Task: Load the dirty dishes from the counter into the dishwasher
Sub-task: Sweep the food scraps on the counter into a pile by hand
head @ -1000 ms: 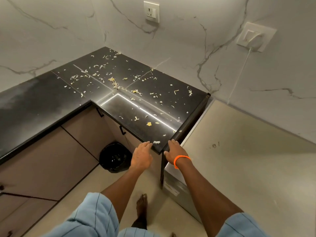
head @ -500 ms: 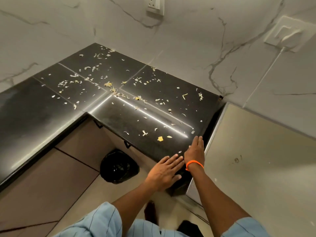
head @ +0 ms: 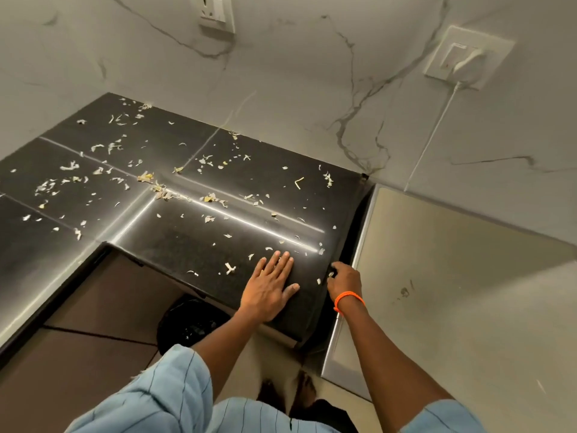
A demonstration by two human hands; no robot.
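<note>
The left hand (head: 271,289) lay flat on the black worktop (head: 193,245), fingers straight and spread. The right hand (head: 343,281) curled its grip over the worktop's right edge, beside the steel appliance (head: 437,307); pale scraps (head: 156,185) littered the worktop.

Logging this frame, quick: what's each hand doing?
Left hand: open, flat on the counter.
Right hand: curled at the counter's edge; holding anything, cannot tell.

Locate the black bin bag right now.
In the head view, the black bin bag sits on the floor under the counter overhang, just left of the left hand and forearm.
</note>
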